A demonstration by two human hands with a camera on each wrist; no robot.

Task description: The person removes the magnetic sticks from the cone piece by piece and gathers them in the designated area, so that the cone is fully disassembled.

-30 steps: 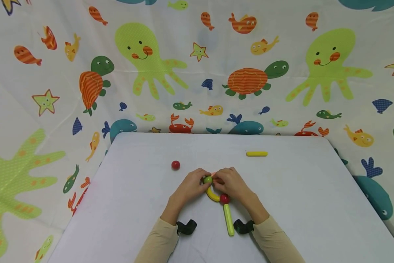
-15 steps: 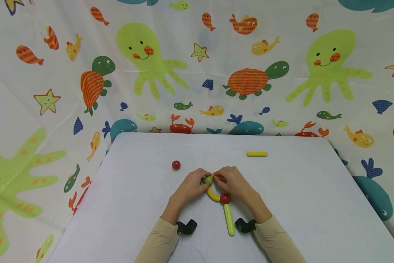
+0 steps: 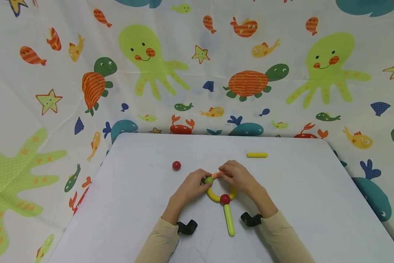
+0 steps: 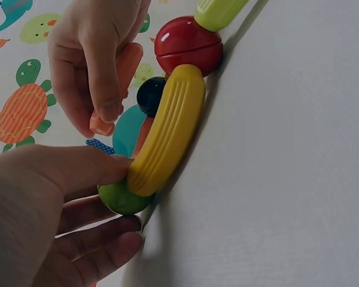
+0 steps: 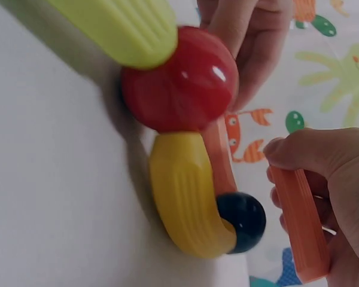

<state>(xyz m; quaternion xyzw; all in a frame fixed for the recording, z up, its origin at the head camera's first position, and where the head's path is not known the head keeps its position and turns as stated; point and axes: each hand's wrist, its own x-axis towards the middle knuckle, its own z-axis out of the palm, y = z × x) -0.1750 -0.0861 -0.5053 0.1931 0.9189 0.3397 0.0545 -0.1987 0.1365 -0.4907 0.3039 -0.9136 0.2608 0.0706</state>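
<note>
A ring of toy building pieces lies on the white table. Its lower part is a red ball (image 3: 224,199) between two yellow curved bars (image 3: 213,196), with a light green stick (image 3: 229,221) running down from the ball. My left hand (image 3: 193,182) pinches the green ball (image 3: 209,180) at the ring's left. In my right hand (image 3: 240,179) is an orange bar (image 5: 300,227), held between thumb and fingers above the ring's right side. A dark ball (image 5: 246,221) and another orange bar (image 5: 220,155) show behind a yellow curve; the right hand hides that ball in the head view.
A loose red ball (image 3: 176,166) lies beyond the left hand. Farther back to the right is a yellow stick (image 3: 257,155). Behind the table (image 3: 134,153) hangs a cloth (image 3: 197,91) printed with sea animals. Each wrist carries a black camera (image 3: 188,227).
My right hand has shifted right and slightly away, uncovering the right yellow curved bar and more orange beside the green ball. The left hand keeps its pinch in the same place.
</note>
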